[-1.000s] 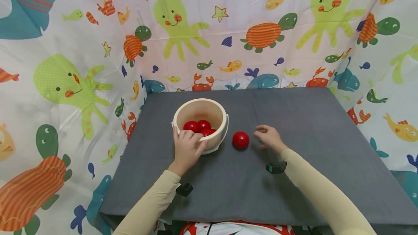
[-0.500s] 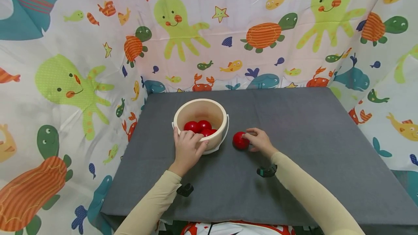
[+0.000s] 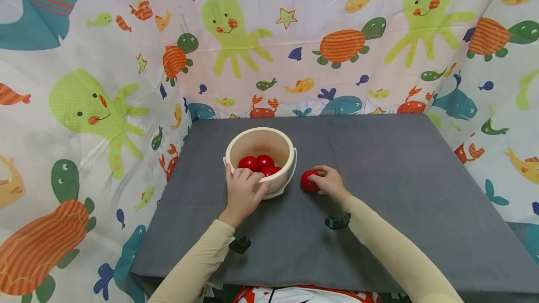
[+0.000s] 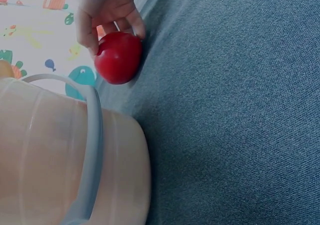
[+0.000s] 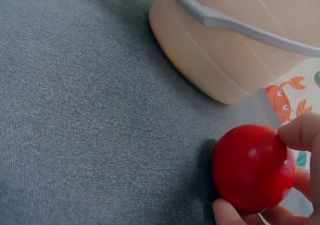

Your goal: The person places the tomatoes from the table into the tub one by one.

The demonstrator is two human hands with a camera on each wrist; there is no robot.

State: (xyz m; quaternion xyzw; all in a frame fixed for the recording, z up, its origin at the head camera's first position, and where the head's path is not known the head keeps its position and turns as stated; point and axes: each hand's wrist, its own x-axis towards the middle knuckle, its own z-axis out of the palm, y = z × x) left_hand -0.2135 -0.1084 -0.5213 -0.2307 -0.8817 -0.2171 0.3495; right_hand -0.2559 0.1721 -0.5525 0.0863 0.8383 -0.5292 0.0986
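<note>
A cream bucket [image 3: 275, 183] with a white handle [image 3: 291, 172] stands on the grey-covered table, several shiny red apple-like balls [image 3: 248, 163] inside it. My left hand [image 3: 243, 193] holds the bucket's near rim, fingers over the edge. Just right of the bucket, one more red apple-like ball [image 5: 252, 167] sits on the cloth. Around its right side my right hand [image 3: 330, 183] curls its thumb and fingers, gripping it. The left wrist view shows this ball [image 4: 118, 58] below the right hand's fingers; the left hand itself is out of that view.
Grey cloth [image 3: 391, 167] covers the table, whose front edge runs near the body. A white curtain [image 3: 311, 8] printed with sea animals hangs behind the table and at both sides. Dark wrist devices [image 3: 240, 245] sit on both arms.
My right hand has moved left to the loose red ball and closed its fingers on it. The left hand has stayed on the bucket's rim.
</note>
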